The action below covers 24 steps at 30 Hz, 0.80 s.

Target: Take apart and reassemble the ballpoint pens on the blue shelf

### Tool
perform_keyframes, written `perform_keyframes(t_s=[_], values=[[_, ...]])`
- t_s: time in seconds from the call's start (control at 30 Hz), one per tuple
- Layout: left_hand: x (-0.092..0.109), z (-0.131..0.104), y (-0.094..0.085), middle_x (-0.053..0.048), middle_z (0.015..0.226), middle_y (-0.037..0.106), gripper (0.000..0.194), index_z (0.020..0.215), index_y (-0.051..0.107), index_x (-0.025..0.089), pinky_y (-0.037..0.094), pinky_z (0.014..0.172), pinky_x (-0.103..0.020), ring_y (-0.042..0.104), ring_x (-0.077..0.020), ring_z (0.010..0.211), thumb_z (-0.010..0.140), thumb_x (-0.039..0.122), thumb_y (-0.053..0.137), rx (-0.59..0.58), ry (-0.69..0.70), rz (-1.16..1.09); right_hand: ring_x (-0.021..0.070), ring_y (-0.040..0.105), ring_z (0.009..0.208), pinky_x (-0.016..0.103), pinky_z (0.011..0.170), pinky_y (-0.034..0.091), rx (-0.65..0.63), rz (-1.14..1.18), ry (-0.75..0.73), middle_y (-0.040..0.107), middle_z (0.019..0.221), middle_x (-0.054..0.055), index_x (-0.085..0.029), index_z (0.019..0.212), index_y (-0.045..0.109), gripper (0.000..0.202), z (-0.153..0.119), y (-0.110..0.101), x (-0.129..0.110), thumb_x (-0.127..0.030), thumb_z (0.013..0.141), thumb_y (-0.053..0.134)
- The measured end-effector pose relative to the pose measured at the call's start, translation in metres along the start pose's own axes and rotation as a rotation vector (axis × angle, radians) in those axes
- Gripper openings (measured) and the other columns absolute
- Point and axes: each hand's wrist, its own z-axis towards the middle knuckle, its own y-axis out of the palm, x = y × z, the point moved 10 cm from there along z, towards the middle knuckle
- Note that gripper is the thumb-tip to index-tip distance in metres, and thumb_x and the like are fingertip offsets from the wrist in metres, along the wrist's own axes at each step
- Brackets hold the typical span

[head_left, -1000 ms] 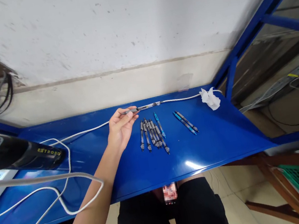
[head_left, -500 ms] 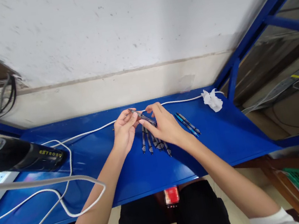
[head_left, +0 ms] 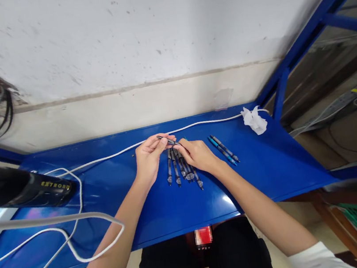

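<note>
So the pen (head_left: 170, 142) is right around the middle of the frame, up off the blue table (head_left: 252, 181), with both hands on it. Left hand (head_left: 150, 157) has it between the thumb and the fingers behind: thumb lies across the barrel, and the dark tip pokes out past it toward the upper left. It slants down to the right from there, and the other end runs into the right hand (head_left: 197, 152), where thumb and index finger look closed on it. The rest of that hand's fingers are curled up, and I can't really see their tips. Gap between the hands is pretty narrow, only a short bit of barrel showing.

Just below the hands there's a bunch of gray pens (head_left: 181, 165) side by side, upper ends partly covered by the hands. Right of center, a blue pen (head_left: 221, 151) and another gray pen (head_left: 226, 148) lie together, apart from the bunch. Crumpled white tissue (head_left: 255, 120) sits farther right, black bottle (head_left: 25, 187) over on the left.
</note>
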Motion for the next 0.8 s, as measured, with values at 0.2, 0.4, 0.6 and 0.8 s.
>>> perform_keyframes(t_s=[0.2,0.4,0.6,0.8], values=[[-0.007,0.003,-0.017,-0.003,0.077,0.08,0.038,0.084,0.076,0.019,0.062,0.073,-0.029,0.075,-0.0161,0.07,0.075,0.045,0.103,0.135,0.012,0.026,0.0176,0.066,0.068,0.031,0.064,0.028,0.005,-0.06,-0.01,0.076,0.085,0.005,-0.021,0.1,0.063,0.042,-0.001,0.001,0.0,-0.047,0.122,0.038],[-0.002,0.0,0.009,-0.012,0.125,0.083,0.044,0.124,0.081,0.023,0.064,0.094,-0.036,0.079,-0.0245,0.112,0.086,0.038,0.095,-0.077,0.002,-0.027,0.0171,0.064,0.067,0.031,0.065,0.03,0.072,-0.033,0.002,0.075,0.084,0.004,-0.021,0.1,0.065,0.038,-0.003,-0.011,0.004,-0.044,0.121,0.043],[-0.008,0.002,-0.004,-0.009,0.105,0.085,0.026,0.095,0.08,0.019,0.063,0.083,-0.03,0.079,-0.0196,0.094,0.087,0.038,0.094,0.025,-0.011,-0.004,0.0183,0.069,0.087,0.03,0.072,0.038,0.079,0.007,-0.03,0.076,0.104,0.007,-0.021,0.112,0.067,0.04,-0.001,-0.015,0.0,-0.038,0.123,0.033],[-0.012,0.0,0.0,-0.012,0.11,0.087,0.034,0.089,0.068,0.019,0.063,0.084,-0.031,0.082,-0.0232,0.103,0.089,0.042,0.093,0.004,-0.049,-0.025,0.0191,0.071,0.088,0.029,0.07,0.038,0.034,0.037,0.01,0.077,0.108,0.007,-0.023,0.117,0.062,0.027,0.001,-0.01,0.009,-0.037,0.122,0.04]])
